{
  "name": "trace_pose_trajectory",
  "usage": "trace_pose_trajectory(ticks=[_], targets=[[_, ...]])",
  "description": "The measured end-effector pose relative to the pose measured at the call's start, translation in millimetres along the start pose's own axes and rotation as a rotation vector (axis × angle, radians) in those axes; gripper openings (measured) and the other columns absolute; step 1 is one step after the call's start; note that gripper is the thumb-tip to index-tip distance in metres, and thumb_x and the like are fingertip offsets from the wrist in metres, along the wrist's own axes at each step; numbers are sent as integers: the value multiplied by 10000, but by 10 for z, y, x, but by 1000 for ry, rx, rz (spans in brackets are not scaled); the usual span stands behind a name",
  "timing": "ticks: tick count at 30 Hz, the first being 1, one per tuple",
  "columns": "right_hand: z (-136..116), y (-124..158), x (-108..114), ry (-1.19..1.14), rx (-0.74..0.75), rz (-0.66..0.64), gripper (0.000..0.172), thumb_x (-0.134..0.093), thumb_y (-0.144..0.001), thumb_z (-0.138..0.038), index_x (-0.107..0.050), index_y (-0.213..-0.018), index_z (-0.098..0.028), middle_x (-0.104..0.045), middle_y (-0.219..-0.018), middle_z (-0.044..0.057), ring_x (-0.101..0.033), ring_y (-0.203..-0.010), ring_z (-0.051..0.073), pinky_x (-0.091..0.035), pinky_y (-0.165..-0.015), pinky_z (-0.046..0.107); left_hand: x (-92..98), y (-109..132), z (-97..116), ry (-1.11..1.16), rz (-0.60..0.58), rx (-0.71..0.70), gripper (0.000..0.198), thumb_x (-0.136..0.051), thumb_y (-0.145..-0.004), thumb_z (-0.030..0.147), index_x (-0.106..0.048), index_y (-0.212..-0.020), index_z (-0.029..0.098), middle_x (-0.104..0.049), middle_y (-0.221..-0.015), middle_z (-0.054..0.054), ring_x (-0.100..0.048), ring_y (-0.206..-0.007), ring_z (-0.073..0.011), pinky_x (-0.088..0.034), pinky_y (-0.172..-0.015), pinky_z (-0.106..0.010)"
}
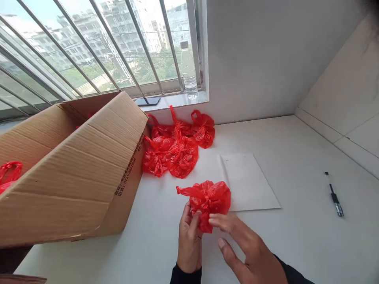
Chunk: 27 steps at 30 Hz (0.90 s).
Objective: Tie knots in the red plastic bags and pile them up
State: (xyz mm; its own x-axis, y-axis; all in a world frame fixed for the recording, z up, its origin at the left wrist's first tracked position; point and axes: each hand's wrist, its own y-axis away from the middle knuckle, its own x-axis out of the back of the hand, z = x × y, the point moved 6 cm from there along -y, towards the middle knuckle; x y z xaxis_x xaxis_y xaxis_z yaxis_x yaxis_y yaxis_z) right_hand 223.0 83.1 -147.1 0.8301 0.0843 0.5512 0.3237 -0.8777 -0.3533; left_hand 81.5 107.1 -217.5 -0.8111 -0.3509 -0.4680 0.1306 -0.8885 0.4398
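A knotted red plastic bag [214, 197] is held up over the white tabletop, just in front of an open notebook. My left hand [189, 236] grips its lower left side, thumb in front and fingers behind. At the bag's lower right, my right hand [242, 244] has its thumb and fingers apart, with the fingertips close to the plastic; whether they touch it I cannot tell. The bag's contents are hidden. Several more tied red bags [182, 157] sit bunched together against the wall, beside the cardboard box.
The large open cardboard box [74, 177] fills the left, with red plastic showing inside. The notebook [251, 181] lies past the held bag. A pen [336, 203] and its cap [326, 173] lie right. On the windowsill are a phone [148, 101] and a water bottle [188, 71].
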Motion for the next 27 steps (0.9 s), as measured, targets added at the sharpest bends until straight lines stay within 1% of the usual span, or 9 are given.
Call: trace_pose_trajectory(ticks=[2, 5, 9, 12, 16, 19, 23, 25, 27], targets=[[52, -56, 147, -59, -62, 56, 362, -447, -988, -178, -515, -1325, -292, -658, -1131, 43, -636, -973, 187, -574, -806, 316, 52, 39, 40, -37, -55, -34, 511, -726, -848, 326, -563, -1326, 245, -668, -1247, -84, -630, -1147, -235, -510, -946, -318], [95, -166, 273, -3, -54, 66, 339, -453, -991, -189, -517, -1309, -289, -607, -1162, 56, -564, -1070, 221, -532, -888, 396, 86, 97, 86, -81, -95, -49, 439, -703, -860, 308, -611, -1285, 245, -673, -1246, -69, -640, -1110, -219, -510, -922, -298], [115, -200, 158, 70, -25, -34, 281, -462, -992, -189, -535, -1251, -271, -555, -1192, 70, -506, -1144, 240, -489, -968, 441, 96, 136, 67, -106, -121, -18, 434, -686, -868, 305, -613, -1291, 235, -674, -1235, -77, -632, -1110, -235, -514, -907, -310], [102, -188, 89, 67, -18, -28, 249, -464, -989, -186, -525, -1221, -251, -561, -1170, 69, -504, -1117, 239, -490, -946, 428, 94, 148, 66, -157, -150, -24, 430, -667, -882, 314, -604, -1299, 233, -671, -1236, -82, -626, -1118, -248, -512, -912, -326], [138, -195, 13, 112, -68, -105, 347, -487, -969, -177, -480, -1307, -256, -561, -1145, 64, -505, -1026, 238, -498, -888, 435, 80, 143, 80, -258, -215, -32, 406, -614, -911, 330, -596, -1307, 238, -659, -1261, -84, -618, -1132, -264, -513, -914, -345], [200, -200, -23, 126, -105, -142, 276, -507, -942, -147, -531, -1198, -247, -567, -1065, 56, -508, -966, 234, -507, -832, 423, 88, 130, 86, -400, -248, -50, 428, -574, -930, 362, -558, -1342, 248, -635, -1297, -94, -599, -1167, -278, -506, -936, -377], [259, -206, -45, 164, -84, -100, 240, -536, -928, -159, -524, -1155, -236, -543, -1218, 93, -485, -1141, 284, -487, -926, 477, 136, 170, 273, -737, -52, -318, 448, -549, -939, 383, -504, -1377, 298, -503, -1442, -79, -461, -1330, -283, -416, -1063, -439], [272, -209, -74, 163, -55, -96, 234, -531, -940, -174, -512, -1164, -241, -571, -1205, 88, -498, -1157, 283, -453, -985, 514, 85, 247, 404, -890, 43, -499, 339, -566, -924, 359, -590, -1259, 314, -528, -1386, -70, -446, -1321, -291, -396, -1065, -460], [283, -213, -103, 151, -42, -99, 223, -530, -952, -185, -505, -1165, -248, -618, -1108, 55, -550, -1077, 251, -390, -1056, 556, -16, 295, 452, -1005, 20, -568, 209, -616, -891, 346, -668, -1091, 315, -602, -1235, -76, -495, -1224, -310, -419, -1005, -466]])
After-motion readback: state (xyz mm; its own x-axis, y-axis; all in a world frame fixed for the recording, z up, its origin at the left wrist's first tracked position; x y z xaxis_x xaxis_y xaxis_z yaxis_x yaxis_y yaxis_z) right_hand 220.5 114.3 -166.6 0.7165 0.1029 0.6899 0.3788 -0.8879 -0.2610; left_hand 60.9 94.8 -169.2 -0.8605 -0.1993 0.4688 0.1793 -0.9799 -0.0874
